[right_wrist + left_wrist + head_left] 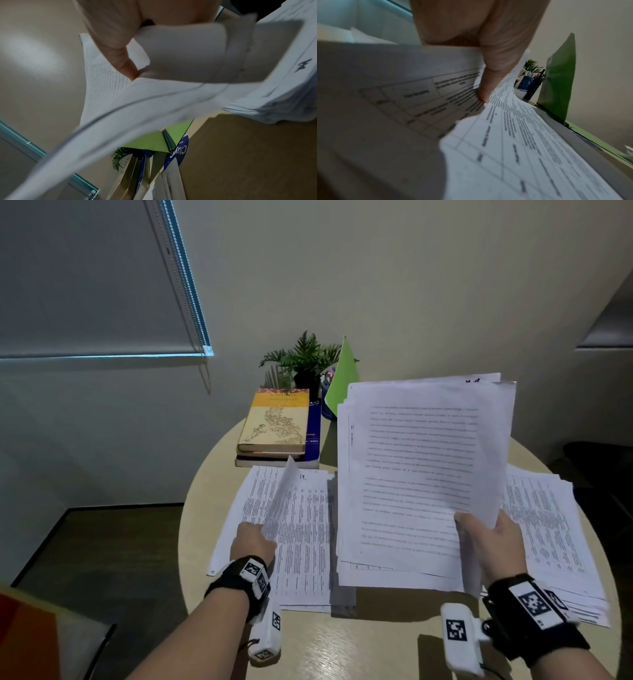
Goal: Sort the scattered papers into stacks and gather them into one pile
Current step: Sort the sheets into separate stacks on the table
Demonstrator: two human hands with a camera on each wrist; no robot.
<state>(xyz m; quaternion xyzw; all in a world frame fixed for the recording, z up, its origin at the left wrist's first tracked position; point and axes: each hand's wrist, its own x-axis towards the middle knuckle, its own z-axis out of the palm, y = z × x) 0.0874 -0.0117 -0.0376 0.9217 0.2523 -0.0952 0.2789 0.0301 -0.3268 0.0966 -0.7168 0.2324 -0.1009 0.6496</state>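
Right hand [490,546] is gripping a raised sheaf [424,474] over the table [359,645]; left hand [253,542] is pinching one sheet [284,494] lifted off the left stack [301,529]; right stack [555,529] is lying flat.

"Clay…" on blue book cover [180,151]; paper print too blurred to read
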